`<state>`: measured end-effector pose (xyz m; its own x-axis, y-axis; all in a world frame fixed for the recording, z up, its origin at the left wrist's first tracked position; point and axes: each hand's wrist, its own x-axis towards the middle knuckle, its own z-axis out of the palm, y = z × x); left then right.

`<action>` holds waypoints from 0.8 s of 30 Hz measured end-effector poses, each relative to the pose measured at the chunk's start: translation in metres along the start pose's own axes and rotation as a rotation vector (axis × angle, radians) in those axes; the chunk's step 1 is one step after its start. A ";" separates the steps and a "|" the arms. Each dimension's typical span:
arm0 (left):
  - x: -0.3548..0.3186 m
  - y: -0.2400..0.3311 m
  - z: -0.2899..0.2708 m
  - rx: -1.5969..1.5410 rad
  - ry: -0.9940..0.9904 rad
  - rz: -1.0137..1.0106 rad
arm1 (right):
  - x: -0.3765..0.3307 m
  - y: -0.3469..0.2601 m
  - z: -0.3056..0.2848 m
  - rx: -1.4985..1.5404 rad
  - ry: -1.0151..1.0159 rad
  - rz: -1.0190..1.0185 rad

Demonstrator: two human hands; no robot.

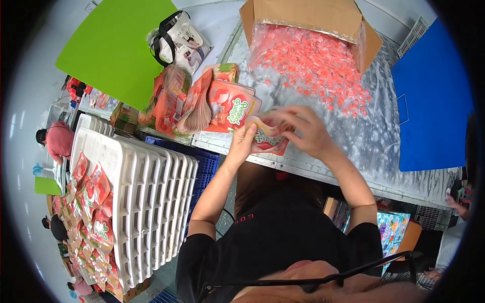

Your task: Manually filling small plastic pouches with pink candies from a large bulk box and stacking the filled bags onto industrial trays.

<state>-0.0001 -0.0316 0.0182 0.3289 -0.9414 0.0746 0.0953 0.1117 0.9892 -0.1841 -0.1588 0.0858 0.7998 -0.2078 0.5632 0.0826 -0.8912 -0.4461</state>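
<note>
My left hand (243,144) grips a red printed pouch (274,147) by its left side, thumb on the front, at the table's near edge. The pouch's upper edge is bent and looks parted. My right hand (312,132) is at the pouch's right side and top, its fingers blurred by motion; whether they pinch anything is not clear. Just left of the pouch lies a stack of flat red pouches (220,103), with fanned bundles of pouches (194,115) beside it. Beyond my hands, small red wrapped pieces (316,63) spill from a clear liner in a tipped cardboard box (308,12).
Stacked white plastic crates (146,202) stand left of me, with filled red pouches (98,194) on top. A green panel (113,45) and a white bag (186,43) are at the far left, a blue panel (429,101) at the right. Other people work at both sides.
</note>
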 end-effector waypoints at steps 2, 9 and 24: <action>0.003 0.007 0.015 -0.242 0.093 0.016 | 0.001 -0.015 -0.002 -0.099 0.419 0.263; -0.001 -0.027 -0.005 -0.280 0.091 -0.204 | -0.049 0.022 0.029 0.786 0.394 0.769; 0.008 -0.005 0.028 -0.354 0.073 0.095 | -0.044 -0.005 0.030 0.781 0.525 0.562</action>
<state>-0.0236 -0.0489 0.0174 0.4166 -0.8979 0.1422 0.3763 0.3126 0.8722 -0.2019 -0.1332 0.0424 0.5035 -0.8156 0.2851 0.2876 -0.1530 -0.9455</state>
